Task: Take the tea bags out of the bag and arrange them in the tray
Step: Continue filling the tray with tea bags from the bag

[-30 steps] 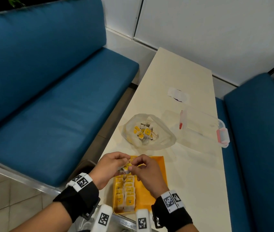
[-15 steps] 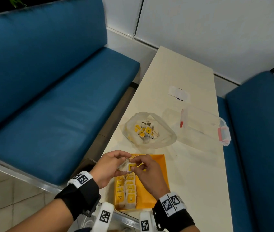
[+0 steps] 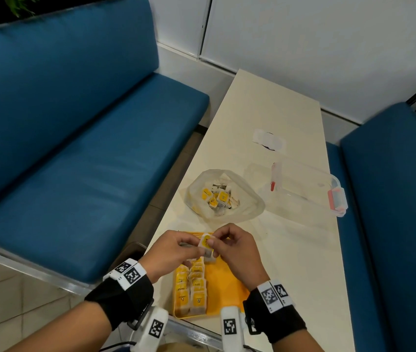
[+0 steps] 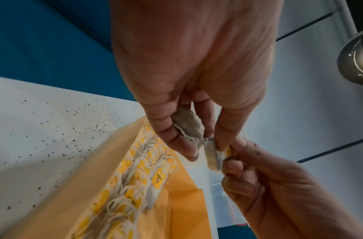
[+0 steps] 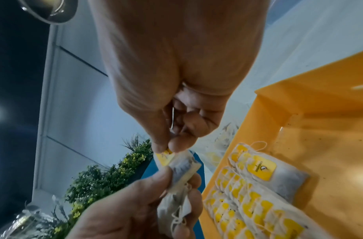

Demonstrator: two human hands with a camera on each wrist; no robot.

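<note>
- You are holding one small white tea bag with a yellow tag [image 3: 206, 246] between both hands, just above the far end of the flat orange plastic tray [image 3: 228, 278].
- Your left hand [image 3: 170, 252] is pinching the tea bag's pouch, and more pouches are sitting bunched in its curled fingers [image 4: 177, 137].
- Your right hand [image 3: 237, 248] is pinching the yellow tag with thumb and finger.
- Two rows of tea bags [image 3: 191, 290] are lying along the tray's left side.
- The clear plastic bag [image 3: 247, 199] is sitting open on the cream table [image 3: 300, 262] past the tray, with more tea bags inside.
</note>
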